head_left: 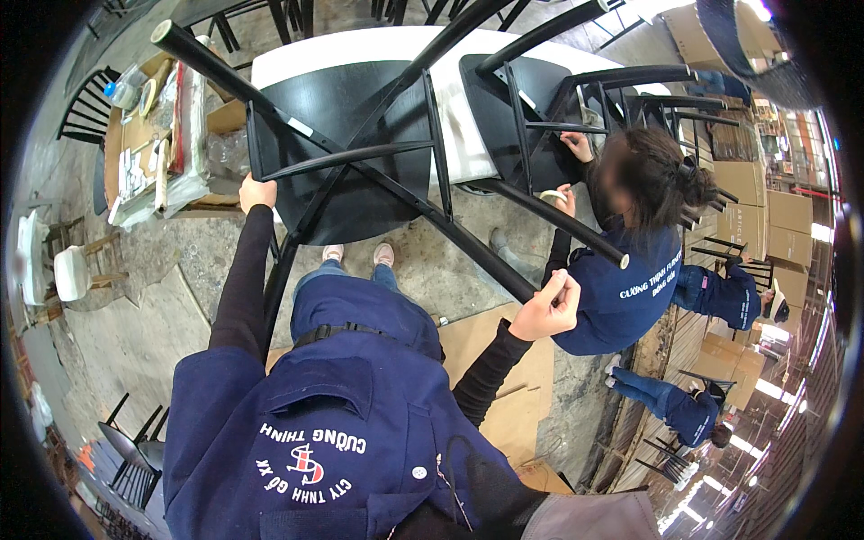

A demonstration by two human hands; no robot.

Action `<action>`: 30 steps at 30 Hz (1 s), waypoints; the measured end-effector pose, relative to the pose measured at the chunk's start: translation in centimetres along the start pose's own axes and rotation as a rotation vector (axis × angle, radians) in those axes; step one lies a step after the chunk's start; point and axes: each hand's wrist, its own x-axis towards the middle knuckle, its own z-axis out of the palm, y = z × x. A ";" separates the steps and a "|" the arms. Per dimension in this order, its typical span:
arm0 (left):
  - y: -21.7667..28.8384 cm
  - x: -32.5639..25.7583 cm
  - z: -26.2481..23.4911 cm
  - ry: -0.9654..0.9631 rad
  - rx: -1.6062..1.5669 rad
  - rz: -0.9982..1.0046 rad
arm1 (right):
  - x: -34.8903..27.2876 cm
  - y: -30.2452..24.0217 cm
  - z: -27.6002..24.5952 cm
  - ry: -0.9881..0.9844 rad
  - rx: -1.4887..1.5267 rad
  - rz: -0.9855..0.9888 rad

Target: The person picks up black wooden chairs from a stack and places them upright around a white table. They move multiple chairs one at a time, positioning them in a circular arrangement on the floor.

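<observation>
A black wooden chair (360, 108) lies upside down before me, its seat on a white-topped table (454, 135) and its legs sticking up toward me. Crossed bars and thin stretchers join the legs. My left hand (258, 192) is closed round the chair's frame at the left, where a stretcher meets a leg. My right hand (546, 308) is beside the end of the near right leg, thumb and fingers pinched together. Whatever the pinch holds, if anything, is too small to make out.
Close at my right, a co-worker (621, 261) holds a pale ring-shaped roll (553, 196) by a second upturned chair (522, 99). A cardboard-covered workbench (135, 153) with loose items stands left. Cardboard boxes (747, 225) and other people are farther right. Flat cardboard (508, 360) covers floor beside me.
</observation>
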 end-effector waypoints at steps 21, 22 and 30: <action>-0.2 0.1 0.3 0.010 0.000 -0.010 | 0.0 0.2 0.1 0.011 -0.009 0.003; -0.2 0.1 0.3 0.010 -0.001 -0.010 | 0.0 0.2 0.1 0.012 0.000 0.011; -0.1 0.1 0.2 0.007 -0.008 -0.015 | -0.1 0.3 0.1 0.007 0.008 0.022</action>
